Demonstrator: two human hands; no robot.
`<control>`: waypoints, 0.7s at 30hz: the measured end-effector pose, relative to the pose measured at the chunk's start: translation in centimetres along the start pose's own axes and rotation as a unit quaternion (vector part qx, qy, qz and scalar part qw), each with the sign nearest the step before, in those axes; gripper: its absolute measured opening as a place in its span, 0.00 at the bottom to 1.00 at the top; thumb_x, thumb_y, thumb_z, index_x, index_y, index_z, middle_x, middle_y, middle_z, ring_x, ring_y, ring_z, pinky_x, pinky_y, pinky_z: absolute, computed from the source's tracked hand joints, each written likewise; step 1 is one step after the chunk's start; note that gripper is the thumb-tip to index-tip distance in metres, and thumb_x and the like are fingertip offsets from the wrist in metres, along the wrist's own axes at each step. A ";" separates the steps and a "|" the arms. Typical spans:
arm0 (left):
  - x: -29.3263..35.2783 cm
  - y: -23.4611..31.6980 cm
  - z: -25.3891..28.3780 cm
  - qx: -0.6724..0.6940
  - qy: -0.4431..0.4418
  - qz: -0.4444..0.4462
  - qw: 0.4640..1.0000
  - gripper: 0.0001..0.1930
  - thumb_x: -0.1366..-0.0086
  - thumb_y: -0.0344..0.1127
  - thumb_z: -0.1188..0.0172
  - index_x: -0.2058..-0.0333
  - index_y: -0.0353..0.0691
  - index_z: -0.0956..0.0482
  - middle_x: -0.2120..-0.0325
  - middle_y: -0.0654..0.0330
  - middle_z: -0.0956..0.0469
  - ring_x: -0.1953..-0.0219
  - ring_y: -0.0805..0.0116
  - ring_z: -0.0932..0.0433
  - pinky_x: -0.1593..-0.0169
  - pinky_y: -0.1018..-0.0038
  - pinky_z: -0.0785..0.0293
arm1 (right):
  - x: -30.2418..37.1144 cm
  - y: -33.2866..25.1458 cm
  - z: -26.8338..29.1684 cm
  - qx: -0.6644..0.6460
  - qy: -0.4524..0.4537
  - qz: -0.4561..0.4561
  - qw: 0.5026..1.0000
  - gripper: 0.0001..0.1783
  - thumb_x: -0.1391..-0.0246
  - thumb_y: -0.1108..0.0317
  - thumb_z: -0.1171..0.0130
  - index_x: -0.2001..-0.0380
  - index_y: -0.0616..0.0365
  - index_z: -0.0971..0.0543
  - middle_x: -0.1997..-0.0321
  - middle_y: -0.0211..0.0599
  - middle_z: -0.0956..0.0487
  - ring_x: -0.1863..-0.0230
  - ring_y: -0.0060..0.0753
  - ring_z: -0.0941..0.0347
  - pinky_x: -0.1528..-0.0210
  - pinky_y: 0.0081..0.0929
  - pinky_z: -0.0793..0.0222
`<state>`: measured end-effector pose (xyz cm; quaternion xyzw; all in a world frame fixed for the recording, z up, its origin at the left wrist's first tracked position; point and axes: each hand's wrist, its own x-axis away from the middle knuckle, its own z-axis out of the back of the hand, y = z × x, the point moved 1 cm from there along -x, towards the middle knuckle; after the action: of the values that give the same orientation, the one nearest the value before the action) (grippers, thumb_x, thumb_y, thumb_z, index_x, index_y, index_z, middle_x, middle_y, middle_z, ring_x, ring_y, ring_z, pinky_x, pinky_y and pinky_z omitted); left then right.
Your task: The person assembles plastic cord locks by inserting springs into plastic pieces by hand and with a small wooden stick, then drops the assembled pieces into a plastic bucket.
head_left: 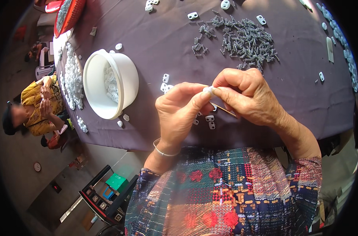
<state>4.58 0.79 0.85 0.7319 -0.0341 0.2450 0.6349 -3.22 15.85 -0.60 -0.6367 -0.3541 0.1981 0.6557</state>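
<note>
My left hand (178, 109) and my right hand (251, 94) meet above the table, fingertips pinched on one small white plastic cord lock (208, 91). Most of that piece is covered by the fingers. A thin light-brown stick (226, 110) slants out beneath my right hand; how it is held is hidden. Close by my left hand lie several white two-holed cord lock parts (165, 78). More of them (211, 122) rest on the cloth below the hands. Beyond my right hand spreads a heap of small grey metal springs (247, 41).
A white round tub (130, 78) with white pieces inside stands at the left. Past it are a pile of white pieces (72, 76) and a red basket (75, 17). Pale pieces (344, 43) line the right edge of the dark tablecloth (163, 35). Another person (39, 94) sits at the far left.
</note>
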 end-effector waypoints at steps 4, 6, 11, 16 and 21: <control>0.0 0.5 0.1 -0.007 -0.002 -0.019 1.000 0.05 0.44 0.26 0.38 0.69 0.32 0.22 0.74 0.58 0.21 0.75 0.76 0.22 0.74 0.84 0.26 | -0.2 0.1 0.0 0.021 0.003 0.059 0.998 0.04 0.47 0.75 0.48 0.73 0.64 0.26 0.87 0.26 0.31 0.85 0.12 0.37 0.83 0.14 0.42; 0.0 0.8 0.2 -0.012 -0.006 -0.022 1.000 0.05 0.45 0.26 0.38 0.69 0.32 0.22 0.73 0.57 0.21 0.75 0.75 0.22 0.75 0.84 0.26 | -0.1 0.1 -0.1 0.054 0.019 0.101 0.993 0.04 0.47 0.75 0.47 0.73 0.63 0.26 0.85 0.27 0.29 0.84 0.13 0.36 0.82 0.15 0.41; -0.1 0.5 0.6 0.040 -0.039 0.014 0.998 0.05 0.43 0.26 0.40 0.69 0.32 0.24 0.72 0.56 0.21 0.75 0.73 0.22 0.75 0.83 0.27 | 0.1 0.1 -0.6 0.084 0.028 0.136 0.987 0.04 0.50 0.74 0.44 0.70 0.64 0.26 0.83 0.29 0.27 0.82 0.14 0.34 0.81 0.16 0.40; -0.1 0.1 0.4 0.132 -0.030 0.043 0.990 0.05 0.43 0.26 0.41 0.68 0.33 0.26 0.72 0.56 0.22 0.73 0.72 0.22 0.74 0.83 0.26 | 0.2 -0.4 -0.9 0.190 0.060 0.227 0.953 0.12 0.59 0.75 0.40 0.68 0.64 0.28 0.79 0.34 0.28 0.82 0.22 0.32 0.80 0.21 0.37; 0.5 0.0 0.2 0.183 -0.059 0.046 0.980 0.05 0.42 0.27 0.41 0.67 0.33 0.27 0.72 0.56 0.22 0.73 0.72 0.22 0.72 0.82 0.26 | 0.6 -0.8 -1.4 0.339 0.077 0.267 0.899 0.14 0.65 0.73 0.40 0.71 0.62 0.30 0.80 0.38 0.31 0.80 0.38 0.32 0.79 0.31 0.34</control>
<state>5.06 0.72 1.02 0.8463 -0.0597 0.2322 0.4757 -1.97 15.25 0.39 -0.4600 -0.0304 0.4245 0.7793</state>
